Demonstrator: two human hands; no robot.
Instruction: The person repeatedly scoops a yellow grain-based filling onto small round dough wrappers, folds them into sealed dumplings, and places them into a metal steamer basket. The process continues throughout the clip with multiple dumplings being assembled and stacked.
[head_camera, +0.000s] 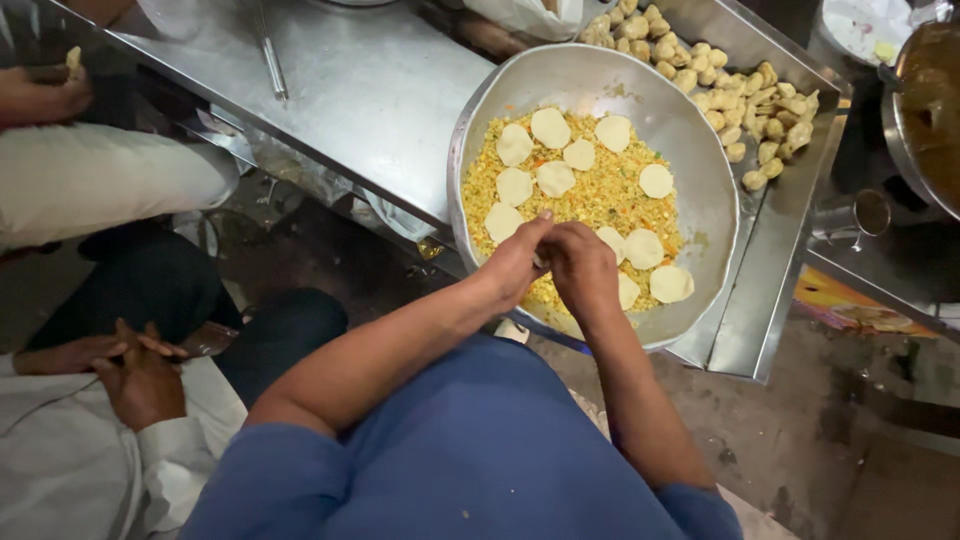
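Note:
A large steel bowl (700, 170) holds yellow crumbly filling (600, 195) with several pale round dough discs (551, 127) lying on it. My left hand (512, 262) and my right hand (581, 268) meet over the bowl's near side, fingers pinched together around something small. What they hold is hidden between the fingers. Both forearms reach out from my blue shirt.
The bowl rests on a steel table (370, 90). A heap of folded dumplings (735, 95) lies behind it on the right. A pot of brown sauce (930, 100) and a small cup (868, 213) stand at the right. Another person's clasped hands (125, 365) rest at the lower left.

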